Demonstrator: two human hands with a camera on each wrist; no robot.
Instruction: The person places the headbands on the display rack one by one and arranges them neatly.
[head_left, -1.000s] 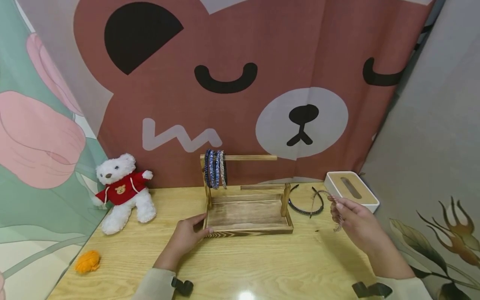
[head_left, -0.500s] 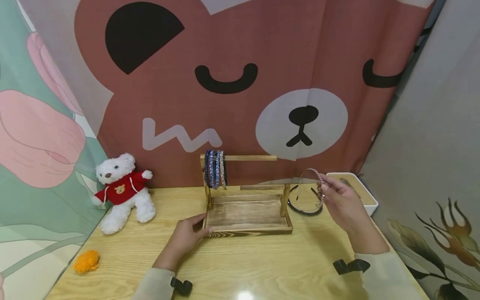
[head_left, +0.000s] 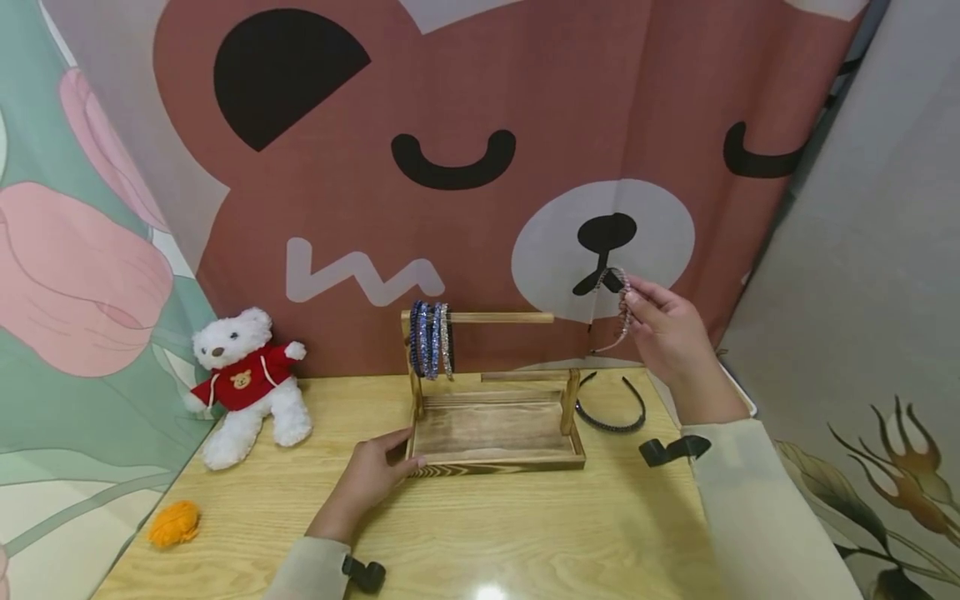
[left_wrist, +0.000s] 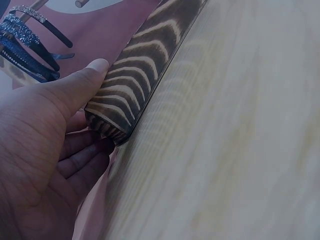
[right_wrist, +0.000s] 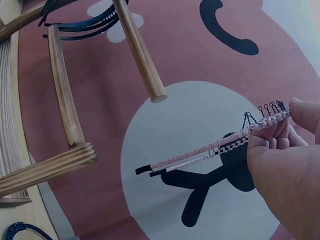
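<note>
My right hand (head_left: 667,342) pinches a pink beaded headband (right_wrist: 200,148) between thumb and fingers, raised to the right of the wooden rack's upper rod (head_left: 510,317). In the right wrist view the headband's two dark-tipped ends point left, toward the rod's free end. My left hand (head_left: 369,473) grips the front left corner of the wooden headband rack (head_left: 502,464), thumb on the front edge and fingers around the side. Several glittery blue, silver and dark headbands (head_left: 430,337) hang at the rod's left end. A dark braided headband (head_left: 615,427) lies on the table right of the rack.
A lower wooden rod (head_left: 525,376) runs leftward from the rack's right post. A white teddy bear (head_left: 247,383) in a red top sits at the left, with an orange yarn ball (head_left: 175,524) before it. My right arm mostly hides a white box (head_left: 738,387).
My right hand has lifted the pink headband up and leftward, from near the white box to beside the upper rod's free end. The left hand stays at the rack's corner.
</note>
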